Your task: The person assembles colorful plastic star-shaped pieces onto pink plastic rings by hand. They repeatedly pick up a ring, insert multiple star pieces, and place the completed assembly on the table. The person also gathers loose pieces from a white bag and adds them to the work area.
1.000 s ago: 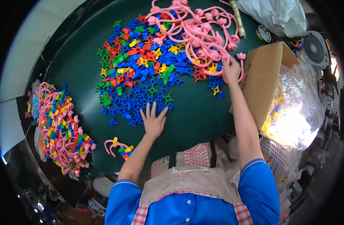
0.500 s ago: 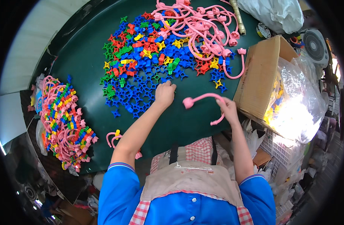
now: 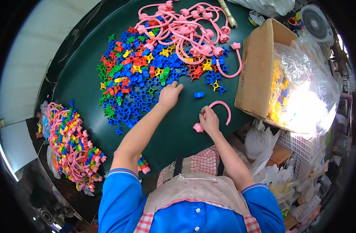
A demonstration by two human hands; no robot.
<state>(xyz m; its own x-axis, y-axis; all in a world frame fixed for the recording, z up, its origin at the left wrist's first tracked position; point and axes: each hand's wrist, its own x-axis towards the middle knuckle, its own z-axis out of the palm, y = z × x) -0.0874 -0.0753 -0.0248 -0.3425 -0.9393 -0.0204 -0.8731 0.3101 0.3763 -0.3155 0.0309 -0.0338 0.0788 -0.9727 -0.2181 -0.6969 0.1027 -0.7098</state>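
Note:
My right hand (image 3: 210, 121) is closed around a pink curved tube (image 3: 225, 106) near its flower-shaped end (image 3: 198, 127). The tube's free end arches away to the right. My left hand (image 3: 169, 96) sits at the near edge of a pile of small star-shaped plastic pieces (image 3: 141, 97) in blue, red, green and yellow. Its fingers are drawn together, and what they hold, if anything, is hidden. A single blue piece (image 3: 199, 94) lies apart between my two hands. Beyond the pile rests a tangle of pink tubes (image 3: 193, 27) with similar flower ends.
On the left lies a heap of pink tubes strung with coloured pieces (image 3: 71, 147). Another strung one (image 3: 143, 165) lies partly behind my left forearm. A cardboard box (image 3: 255, 73) with a plastic bag of pieces stands right of the dark green table (image 3: 84, 93). A fan (image 3: 315, 23) is behind it.
My right hand has come nearer and left, its grip now close to the tube's flower end. A lone blue piece shows on the table. My left hand stays by the pile.

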